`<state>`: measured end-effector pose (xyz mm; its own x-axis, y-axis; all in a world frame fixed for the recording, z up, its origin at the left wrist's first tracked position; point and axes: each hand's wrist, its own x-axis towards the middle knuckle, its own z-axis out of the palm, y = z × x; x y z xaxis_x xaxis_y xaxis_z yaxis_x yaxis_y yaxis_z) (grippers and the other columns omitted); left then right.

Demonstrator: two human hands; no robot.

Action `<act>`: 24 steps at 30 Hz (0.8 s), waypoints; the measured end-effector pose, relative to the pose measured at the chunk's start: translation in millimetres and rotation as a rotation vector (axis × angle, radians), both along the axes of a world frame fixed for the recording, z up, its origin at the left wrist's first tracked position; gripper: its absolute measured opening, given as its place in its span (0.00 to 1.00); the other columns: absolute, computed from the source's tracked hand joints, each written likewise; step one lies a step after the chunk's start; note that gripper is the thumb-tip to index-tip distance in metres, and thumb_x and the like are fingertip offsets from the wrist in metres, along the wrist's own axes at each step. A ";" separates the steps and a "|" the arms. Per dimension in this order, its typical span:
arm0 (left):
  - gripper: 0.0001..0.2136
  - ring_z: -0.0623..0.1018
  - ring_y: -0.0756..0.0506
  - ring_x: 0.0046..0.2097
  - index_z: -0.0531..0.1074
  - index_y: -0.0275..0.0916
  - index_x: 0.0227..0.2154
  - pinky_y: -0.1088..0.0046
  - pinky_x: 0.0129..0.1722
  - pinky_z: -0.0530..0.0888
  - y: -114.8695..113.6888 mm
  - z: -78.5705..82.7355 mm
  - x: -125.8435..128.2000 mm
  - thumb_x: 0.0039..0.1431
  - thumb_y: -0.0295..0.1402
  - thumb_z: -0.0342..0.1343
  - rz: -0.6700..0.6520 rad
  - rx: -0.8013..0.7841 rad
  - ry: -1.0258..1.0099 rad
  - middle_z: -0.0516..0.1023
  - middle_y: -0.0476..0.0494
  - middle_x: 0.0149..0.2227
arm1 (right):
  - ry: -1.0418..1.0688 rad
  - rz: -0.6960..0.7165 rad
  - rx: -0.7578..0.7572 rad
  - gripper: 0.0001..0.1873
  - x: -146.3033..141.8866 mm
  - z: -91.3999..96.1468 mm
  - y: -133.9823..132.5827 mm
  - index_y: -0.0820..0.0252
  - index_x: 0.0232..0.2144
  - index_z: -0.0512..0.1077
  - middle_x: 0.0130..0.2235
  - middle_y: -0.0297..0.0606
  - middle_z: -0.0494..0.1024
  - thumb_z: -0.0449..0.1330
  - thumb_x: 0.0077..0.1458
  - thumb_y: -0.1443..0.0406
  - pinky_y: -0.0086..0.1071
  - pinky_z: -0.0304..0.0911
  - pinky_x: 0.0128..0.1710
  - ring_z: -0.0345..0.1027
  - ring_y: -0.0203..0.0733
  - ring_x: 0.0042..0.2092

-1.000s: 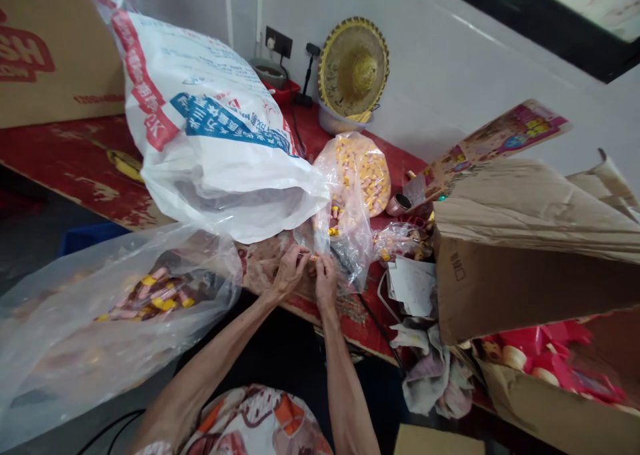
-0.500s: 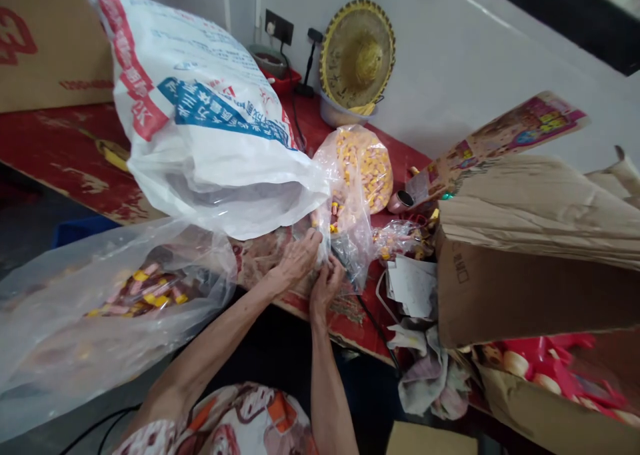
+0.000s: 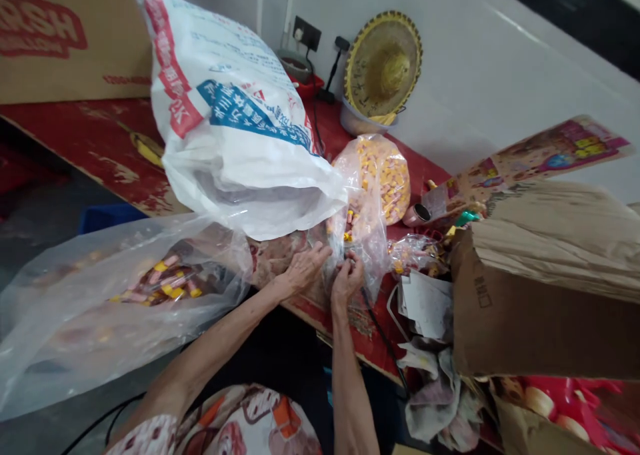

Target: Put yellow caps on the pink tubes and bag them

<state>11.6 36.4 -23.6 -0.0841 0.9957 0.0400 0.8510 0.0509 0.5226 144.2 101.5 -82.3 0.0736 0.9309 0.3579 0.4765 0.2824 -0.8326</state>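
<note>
Both my hands are at the front edge of the red table, by a clear plastic bag [image 3: 374, 258]. My left hand [image 3: 306, 270] has its fingers bent together, the fingertips at the bag's left edge. My right hand [image 3: 347, 280] is curled, thumb and fingers pinched on the bag's near part. Small pink-and-yellow pieces [image 3: 350, 225] show through the film just beyond my fingers. Behind lies a full round bag of such pieces [image 3: 393, 182]. The large white printed sack [image 3: 260, 205] slumps open-mouthed above my left hand. What exactly lies between my fingertips is too small to make out.
A big translucent bag [image 3: 75, 322] with more pieces hangs at the left. Right of my hands are a small clear bag [image 3: 413, 252], white papers [image 3: 425, 302], a rag [image 3: 435, 402] and an open cardboard box [image 3: 525, 308]. A woven hat [image 3: 384, 65] leans on the wall.
The view has shifted, so most things appear further right. My hands have drawn slightly apart, with the right hand's fingers more curled.
</note>
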 end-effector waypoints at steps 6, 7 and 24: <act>0.21 0.79 0.43 0.44 0.66 0.45 0.56 0.70 0.35 0.76 -2.1 6.2 -2.8 0.62 0.22 0.48 0.132 0.050 -0.030 0.73 0.41 0.52 | -0.298 0.180 0.106 0.22 -12.2 13.3 68.1 0.61 0.53 0.74 0.52 0.51 0.75 0.48 0.63 0.62 0.41 0.67 0.53 0.70 0.49 0.52; 0.21 0.79 0.44 0.43 0.66 0.45 0.56 0.70 0.35 0.76 -2.2 2.4 -2.6 0.62 0.22 0.48 0.142 0.036 -0.044 0.73 0.41 0.52 | -0.348 0.240 0.110 0.22 -13.4 11.0 72.8 0.61 0.53 0.74 0.53 0.51 0.75 0.48 0.64 0.63 0.40 0.67 0.54 0.69 0.49 0.54; 0.21 0.80 0.45 0.42 0.68 0.41 0.54 0.72 0.39 0.77 2.5 -62.1 1.3 0.59 0.22 0.49 0.247 0.518 -0.163 0.77 0.42 0.44 | -0.437 0.307 0.252 0.16 -9.8 -20.5 66.3 0.58 0.46 0.72 0.52 0.48 0.77 0.45 0.74 0.61 0.37 0.68 0.53 0.71 0.45 0.57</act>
<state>12.9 38.9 -85.7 -0.3568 0.8002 0.4820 0.7530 -0.0590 0.6554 134.4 167.8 -102.8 -0.3902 0.7683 0.5074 0.6254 0.6256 -0.4664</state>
